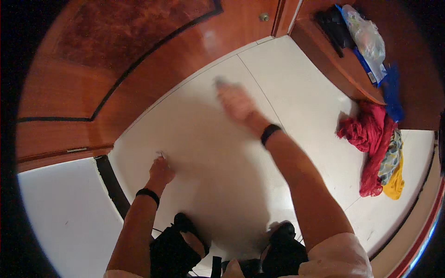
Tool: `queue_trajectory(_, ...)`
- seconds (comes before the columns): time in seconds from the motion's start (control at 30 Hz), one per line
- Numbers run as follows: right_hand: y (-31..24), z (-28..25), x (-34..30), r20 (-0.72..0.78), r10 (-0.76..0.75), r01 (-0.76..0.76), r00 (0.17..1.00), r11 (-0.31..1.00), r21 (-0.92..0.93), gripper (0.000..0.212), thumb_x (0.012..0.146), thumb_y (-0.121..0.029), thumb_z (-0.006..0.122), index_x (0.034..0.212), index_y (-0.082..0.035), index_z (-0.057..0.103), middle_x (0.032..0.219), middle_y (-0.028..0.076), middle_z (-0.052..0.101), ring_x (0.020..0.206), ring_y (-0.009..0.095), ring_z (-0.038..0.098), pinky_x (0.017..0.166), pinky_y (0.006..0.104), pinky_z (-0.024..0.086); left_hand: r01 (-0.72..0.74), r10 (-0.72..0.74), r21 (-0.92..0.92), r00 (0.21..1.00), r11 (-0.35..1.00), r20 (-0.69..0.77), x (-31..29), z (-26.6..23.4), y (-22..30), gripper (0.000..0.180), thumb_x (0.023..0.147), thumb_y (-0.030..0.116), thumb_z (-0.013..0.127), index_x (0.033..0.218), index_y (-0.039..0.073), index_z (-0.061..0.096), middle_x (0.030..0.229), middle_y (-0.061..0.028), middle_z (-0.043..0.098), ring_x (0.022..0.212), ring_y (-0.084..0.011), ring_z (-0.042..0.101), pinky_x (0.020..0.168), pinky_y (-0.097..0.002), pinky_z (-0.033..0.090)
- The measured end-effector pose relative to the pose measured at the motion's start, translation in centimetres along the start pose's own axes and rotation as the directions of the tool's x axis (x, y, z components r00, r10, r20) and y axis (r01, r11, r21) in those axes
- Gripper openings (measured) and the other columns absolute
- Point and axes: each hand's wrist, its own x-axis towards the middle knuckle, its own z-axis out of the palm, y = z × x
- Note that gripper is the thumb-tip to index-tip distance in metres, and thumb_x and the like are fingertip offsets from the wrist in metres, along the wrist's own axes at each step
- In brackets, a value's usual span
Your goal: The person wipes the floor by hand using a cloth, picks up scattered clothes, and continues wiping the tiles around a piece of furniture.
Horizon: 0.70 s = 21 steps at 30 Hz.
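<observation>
My right hand [236,99] reaches forward over the pale tiled floor [204,125], toward the foot of the reddish-brown wooden door [153,60]. Motion blurs it, but the fingers look closed, and a small dark grey thing [219,82] shows at their tips; its kind is not clear. Lower and to the left, my left hand [162,171] is closed above the floor. A small pale thing [160,154] shows at its fingertips, too small to name. Each wrist wears a black band.
A brown wooden cabinet [320,60] at upper right holds a clear plastic bag [366,34] and a black item [331,28]. Red cloth [371,129] and yellow cloth [395,178] lie beside it. A white wall [65,208] is at left; my feet are below.
</observation>
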Motion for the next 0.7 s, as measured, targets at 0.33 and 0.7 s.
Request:
queue_trajectory(0.33, 8.7, -13.5, -21.3, -0.012, 0.570, -0.451, 0.822, 0.637, -0.625, 0.053, 0.080, -0.014, 0.048, 0.129, 0.002, 0.036, 0.139, 0.016, 0.032, 0.129, 0.032, 0.028, 0.108, 0.0385, 0.023, -0.030, 0.027, -0.028, 0.996, 0.999, -0.082, -1.6, 1.2, -1.6, 0.059, 0.083, 0.028, 0.049, 0.126, -0.009, 0.034, 0.123, -0.0174, 0.042, 0.116, -0.0264, 0.041, 0.093, -0.0352, 0.042)
queue_trajectory(0.7, -8.2, -11.1, -23.1, 0.266, 0.454, -0.475, 0.850, 0.880, 0.015, 0.037, 0.089, -0.014, 0.035, 0.124, -0.002, 0.042, 0.124, 0.015, 0.047, 0.112, 0.029, 0.045, 0.094, 0.0385, 0.039, -0.130, 0.129, -0.017, 0.990, 0.991, -0.054, 0.6, 1.5, -1.9, 0.065, 0.079, 0.036, 0.054, 0.124, -0.008, 0.036, 0.115, -0.0224, 0.049, 0.110, -0.0301, 0.048, 0.092, -0.0349, 0.042)
